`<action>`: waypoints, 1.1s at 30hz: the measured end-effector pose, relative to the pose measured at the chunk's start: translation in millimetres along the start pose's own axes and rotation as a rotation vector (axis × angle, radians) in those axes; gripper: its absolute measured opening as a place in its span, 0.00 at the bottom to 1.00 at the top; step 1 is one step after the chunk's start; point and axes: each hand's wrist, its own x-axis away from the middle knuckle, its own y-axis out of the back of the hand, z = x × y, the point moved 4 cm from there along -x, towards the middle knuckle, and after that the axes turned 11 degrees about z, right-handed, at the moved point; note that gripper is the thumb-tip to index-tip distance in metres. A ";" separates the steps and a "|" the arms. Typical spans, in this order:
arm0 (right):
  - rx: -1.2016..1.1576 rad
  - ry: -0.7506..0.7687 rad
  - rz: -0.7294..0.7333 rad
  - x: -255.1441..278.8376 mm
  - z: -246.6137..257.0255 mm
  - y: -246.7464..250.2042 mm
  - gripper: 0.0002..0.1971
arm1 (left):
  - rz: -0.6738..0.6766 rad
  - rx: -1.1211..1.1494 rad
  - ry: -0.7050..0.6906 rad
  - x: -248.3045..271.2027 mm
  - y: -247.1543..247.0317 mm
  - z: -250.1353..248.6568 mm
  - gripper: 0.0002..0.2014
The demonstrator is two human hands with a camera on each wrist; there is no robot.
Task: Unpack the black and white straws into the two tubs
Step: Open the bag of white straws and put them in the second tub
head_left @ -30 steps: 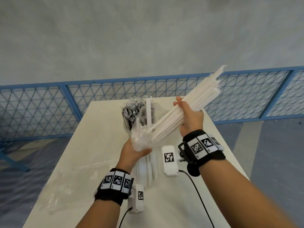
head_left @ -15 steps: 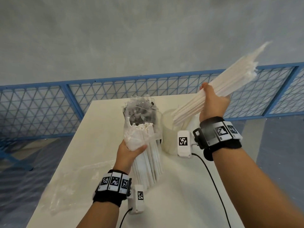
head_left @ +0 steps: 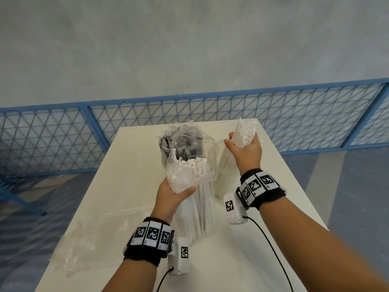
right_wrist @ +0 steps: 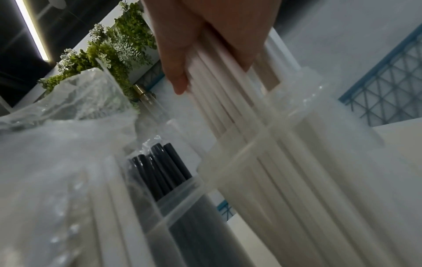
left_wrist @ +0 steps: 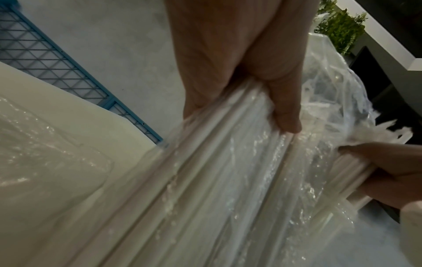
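My left hand [head_left: 179, 192] grips a clear plastic bag of white straws [head_left: 189, 175], standing upright on the white table [head_left: 130, 169]; the same grip on the bag [left_wrist: 228, 162] shows in the left wrist view. My right hand [head_left: 243, 145] holds a bundle of loose white straws [head_left: 245, 131] upright, their lower ends inside the right clear tub [head_left: 224, 165]. In the right wrist view these white straws [right_wrist: 228, 101] pass the tub rim [right_wrist: 253, 142]. The left tub [head_left: 212, 148] holds black straws [right_wrist: 164, 166] still in wrapping.
An empty crumpled plastic wrapper [head_left: 94, 234] lies on the table's left side. A blue mesh fence [head_left: 63, 133] runs behind the table's far edge. Cables trail from both wrist cameras over the near part of the table.
My right hand pulled the loose white straws out of the bag, swung them up to the right, then brought them upright down into the right tub. My left hand stood the bag upright.
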 end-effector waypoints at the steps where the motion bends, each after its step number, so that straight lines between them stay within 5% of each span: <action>1: 0.026 0.001 -0.007 -1.2 -1.5 1.0 0.33 | 0.004 -0.006 0.003 -0.7 -0.5 0.1 0.35; 7: 0.510 0.122 -0.153 6.5 3.1 9.9 0.41 | 0.011 -0.010 0.013 -3.0 -1.3 0.5 0.41; 11: 0.351 -0.001 0.008 -2.0 -8.2 9.7 0.43 | 0.007 -0.011 0.022 -4.7 -0.3 0.8 0.42; 15: 0.275 -0.069 0.068 -7.7 -9.2 8.1 0.28 | 0.009 -0.015 0.030 -4.8 -0.5 0.3 0.42; 20: 0.250 -0.026 0.062 -9.9 0.1 2.1 0.21 | 0.012 -0.013 0.034 -4.8 -0.1 -0.3 0.42; 25: 0.376 0.022 0.140 -12.8 13.2 -0.6 0.29 | 0.012 -0.016 0.030 -4.6 -0.9 -1.0 0.42; 28: 0.373 0.161 0.084 0.2 29.0 3.1 0.30 | 0.010 -0.013 0.027 -3.9 -0.6 -1.6 0.42; 31: 0.231 0.459 -0.036 31.4 52.8 5.5 0.14 | 0.009 -0.015 0.020 -2.6 -0.3 -2.2 0.42; 33: 0.214 0.545 0.099 53.4 57.7 -6.1 0.07 | 0.010 -0.011 0.009 -1.9 -0.6 -3.2 0.41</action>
